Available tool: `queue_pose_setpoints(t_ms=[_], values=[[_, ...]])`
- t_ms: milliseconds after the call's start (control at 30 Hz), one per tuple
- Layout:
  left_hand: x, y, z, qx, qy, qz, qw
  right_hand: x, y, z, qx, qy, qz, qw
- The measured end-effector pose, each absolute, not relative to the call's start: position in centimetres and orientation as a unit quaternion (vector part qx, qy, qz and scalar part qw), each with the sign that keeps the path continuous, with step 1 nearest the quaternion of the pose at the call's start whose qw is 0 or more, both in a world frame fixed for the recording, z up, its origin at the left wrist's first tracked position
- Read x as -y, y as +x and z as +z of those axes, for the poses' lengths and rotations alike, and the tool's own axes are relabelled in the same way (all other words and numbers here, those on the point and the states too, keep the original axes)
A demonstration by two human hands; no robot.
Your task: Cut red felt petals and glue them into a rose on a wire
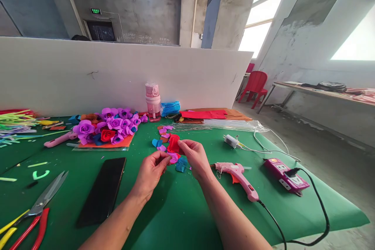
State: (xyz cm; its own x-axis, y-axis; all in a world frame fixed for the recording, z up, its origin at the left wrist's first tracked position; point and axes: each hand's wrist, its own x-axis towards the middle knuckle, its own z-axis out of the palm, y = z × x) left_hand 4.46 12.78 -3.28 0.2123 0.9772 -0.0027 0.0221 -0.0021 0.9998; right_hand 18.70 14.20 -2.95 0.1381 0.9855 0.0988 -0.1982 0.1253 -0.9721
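In the head view both of my hands are over the middle of the green table, fingers pinched. My right hand grips a red petal-shaped piece between thumb and fingertips. The fingertips of my left hand are closed at the edge of a purple petal, just below the red one. Around them lie several loose purple, blue and brown petals, among them a teal petal. To the right of my right hand a pink glue gun rests on its side.
Purple flowers with a red one sit in a pile at back left. Scissors and a black phone lie at left. A pink bottle stands by the white board. A purple power strip and cables are at right.
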Motion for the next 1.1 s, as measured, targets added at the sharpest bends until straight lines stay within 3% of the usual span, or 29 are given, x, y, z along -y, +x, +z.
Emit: queue_pose_setpoints(t_ms=[1100], values=[[-12.6,4.7,-2.7,-0.462,0.523,0.451,0.557,-13.6,18.5,-2.4,0.432,-0.412,0.538,0.595]])
